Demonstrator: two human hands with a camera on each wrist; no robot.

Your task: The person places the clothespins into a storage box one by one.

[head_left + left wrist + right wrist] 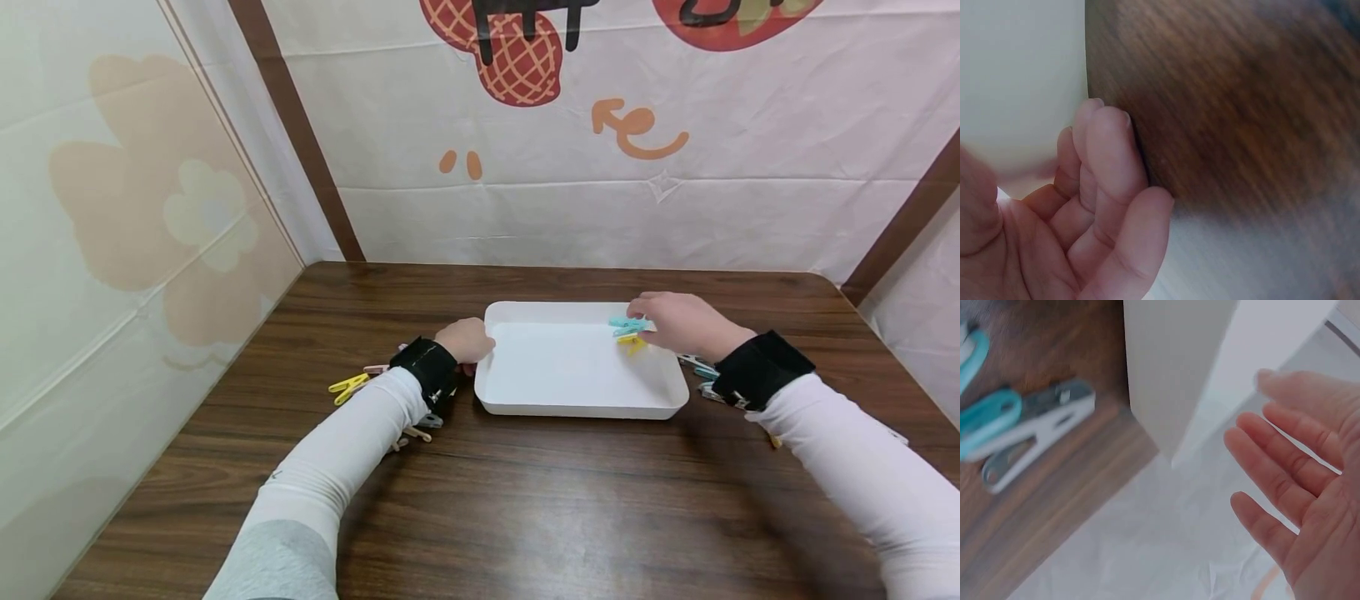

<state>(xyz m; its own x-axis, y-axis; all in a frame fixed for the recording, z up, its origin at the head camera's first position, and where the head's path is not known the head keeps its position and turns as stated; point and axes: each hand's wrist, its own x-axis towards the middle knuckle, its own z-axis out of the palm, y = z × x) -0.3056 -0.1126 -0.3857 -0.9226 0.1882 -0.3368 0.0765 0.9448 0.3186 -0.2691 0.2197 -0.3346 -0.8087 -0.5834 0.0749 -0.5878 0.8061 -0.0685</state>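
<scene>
My left hand [467,340] grips the left rim of a white tray [555,375]. In the left wrist view, its bent fingers [1113,156] lie along the tray's outer edge. Over the tray's right part is my right hand [678,321]; the right wrist view shows its fingers [1279,469] spread and loosely bent, with nothing between them. Light blue clothespins [628,325] and a yellow clothespin [632,342] show right by its fingertips, inside the tray's outline.
Left of the tray, partly behind the left wrist, lie a yellow clothespin [348,387], a pink one [377,368] and beige ones [417,434]. More clothespins, including a grey-and-white one [1041,431], lie right of the tray. Fabric walls border the brown table [555,508].
</scene>
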